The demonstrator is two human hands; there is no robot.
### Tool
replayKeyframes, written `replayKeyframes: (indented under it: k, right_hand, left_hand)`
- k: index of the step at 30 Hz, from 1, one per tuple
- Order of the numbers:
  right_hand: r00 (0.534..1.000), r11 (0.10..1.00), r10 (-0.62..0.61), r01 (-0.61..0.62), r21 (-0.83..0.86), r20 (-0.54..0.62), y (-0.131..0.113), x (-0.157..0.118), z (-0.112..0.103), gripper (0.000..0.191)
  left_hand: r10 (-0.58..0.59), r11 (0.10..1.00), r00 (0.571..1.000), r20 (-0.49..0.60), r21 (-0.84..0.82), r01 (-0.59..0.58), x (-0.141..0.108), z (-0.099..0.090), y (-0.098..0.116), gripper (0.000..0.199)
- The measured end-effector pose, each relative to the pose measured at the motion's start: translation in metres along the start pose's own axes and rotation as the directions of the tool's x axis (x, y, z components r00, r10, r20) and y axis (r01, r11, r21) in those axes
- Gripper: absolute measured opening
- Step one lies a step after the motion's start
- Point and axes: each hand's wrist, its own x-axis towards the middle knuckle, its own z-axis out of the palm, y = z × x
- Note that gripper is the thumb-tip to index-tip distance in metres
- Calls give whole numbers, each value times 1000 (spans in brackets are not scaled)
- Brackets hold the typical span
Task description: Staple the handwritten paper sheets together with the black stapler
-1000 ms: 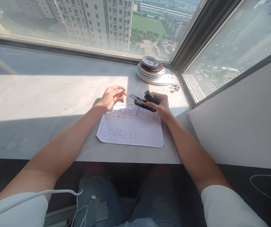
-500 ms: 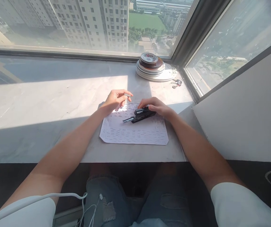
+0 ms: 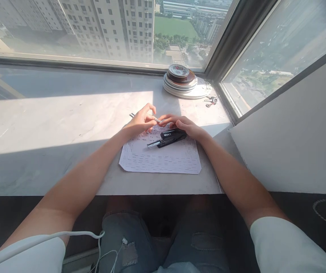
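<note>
Between the thumb and fingers of my left hand (image 3: 140, 122) is a thin silver strip (image 3: 157, 120). My right hand (image 3: 184, 124) has its fingers stretched toward the strip, their tips at its right end, above a black stapler (image 3: 172, 137). The stapler lies opened out, its metal part (image 3: 153, 144) pointing left, on a sheet of paper (image 3: 159, 163) covered with rows of small dark marks. Thin dark pieces (image 3: 131, 115) show behind my left hand; whether they are held or lying there I cannot tell.
At the back, near the window corner, stands a stack of plates (image 3: 180, 81) with a round patterned piece on top. Keys (image 3: 212, 100) lie to its right. Sunlight and shadow cross the pale marble sill (image 3: 52, 121). A white cable (image 3: 74, 232) runs over my left sleeve.
My right hand's fingers have lifted from beside the stapler and moved left to the silver strip. My left hand has turned slightly, and the thin pieces behind it have come into view.
</note>
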Motion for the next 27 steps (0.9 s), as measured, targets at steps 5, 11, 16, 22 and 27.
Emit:
replayKeyframes:
  k: [5, 11, 16, 22, 27]
  right_hand:
    - [1000, 999, -27, 27, -31, -11, 5, 1, -1, 49]
    - [1000, 998, -21, 21, -54, -5, 2, 1, -1, 44]
    - [1000, 999, -17, 16, -49, -19, 2, 1, -1, 46]
    - [993, 998, 53, -55, -20, -104, 7, 0, 1, 52]
    - [924, 996, 86, -73, 50, -372, 13, -2, -6, 44]
  left_hand:
    - [-6, 999, 1000, -16, 54, 7, -1, 2, 4, 33]
    - [-8, 998, 1000, -26, 54, 9, -1, 4, 5, 27]
    - [-7, 999, 1000, -19, 51, 8, 2, 4, 1, 25]
    - [22, 1000, 999, -40, 4, -22, 4, 3, 0, 28]
    - [142, 985, 938, -317, 138, -102, 7, -1, -4, 16]
